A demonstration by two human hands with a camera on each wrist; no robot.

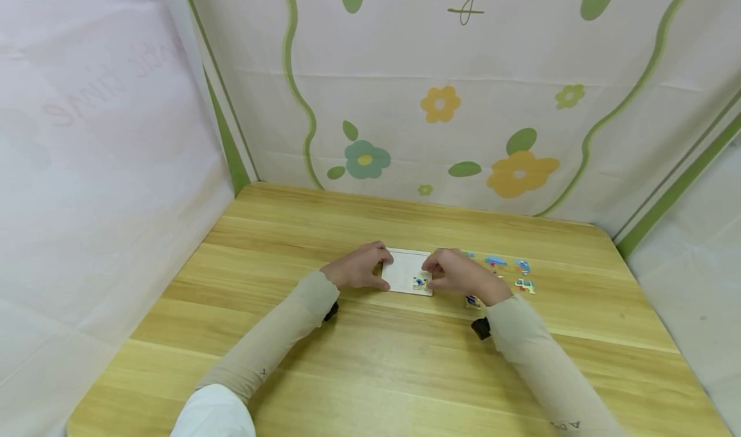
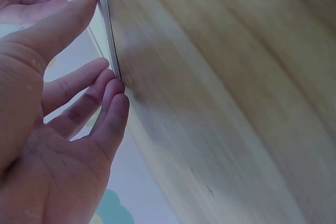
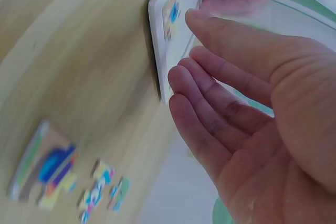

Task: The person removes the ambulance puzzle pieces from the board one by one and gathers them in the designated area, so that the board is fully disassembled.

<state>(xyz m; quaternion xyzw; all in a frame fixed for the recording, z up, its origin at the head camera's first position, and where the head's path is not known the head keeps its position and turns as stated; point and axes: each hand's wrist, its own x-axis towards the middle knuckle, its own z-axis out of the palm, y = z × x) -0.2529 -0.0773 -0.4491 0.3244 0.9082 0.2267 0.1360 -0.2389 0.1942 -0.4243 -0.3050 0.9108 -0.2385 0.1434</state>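
Note:
A white puzzle board (image 1: 401,271) lies on the wooden table, with one colourful puzzle piece (image 1: 419,282) in its near right corner. My left hand (image 1: 360,268) holds the board's left end, thumb near the front corner and fingertips at the back one. At the right end is my right hand (image 1: 463,274), its fingertips right at the edge; its thumb (image 3: 226,35) overlaps the board in the right wrist view. No loose piece shows between the right fingers. A dark blue and tan piece (image 3: 50,166) lies below that hand.
Several loose pieces lie right of the board, among them a blue one (image 1: 496,260), another blue one (image 1: 523,266) and a yellow-green one (image 1: 525,286). A floral fabric wall (image 1: 393,115) stands behind the table (image 1: 370,353), with white fabric at both sides.

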